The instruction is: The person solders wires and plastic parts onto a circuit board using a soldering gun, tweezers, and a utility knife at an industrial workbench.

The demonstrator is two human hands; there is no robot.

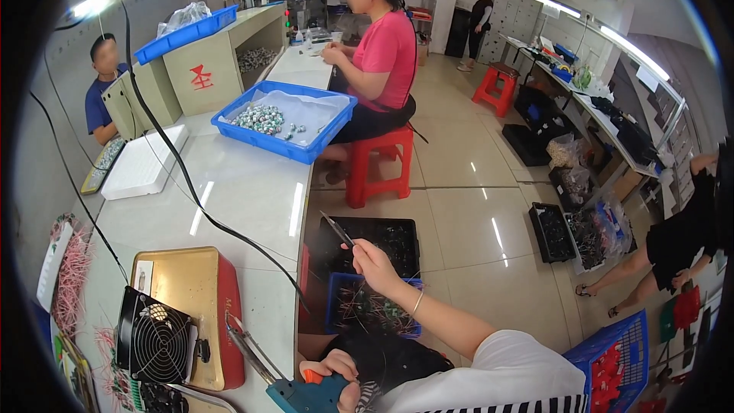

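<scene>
Raised over the floor beside the bench, my right hand grips slim dark tweezers, their points up and to the left. My left hand, near the lower edge, is wrapped round a teal soldering gun with an orange trigger. The gun's long metal front reaches over the bench edge, close to a red and gold tin. In that tin's tray-like top stands a black fan with a round guard. No workpiece shows in either hand.
A blue tray of small round parts lies on the white bench; a black cable hangs across it. Below my right hand are a black crate and a blue crate of wired parts. A person in pink sits ahead.
</scene>
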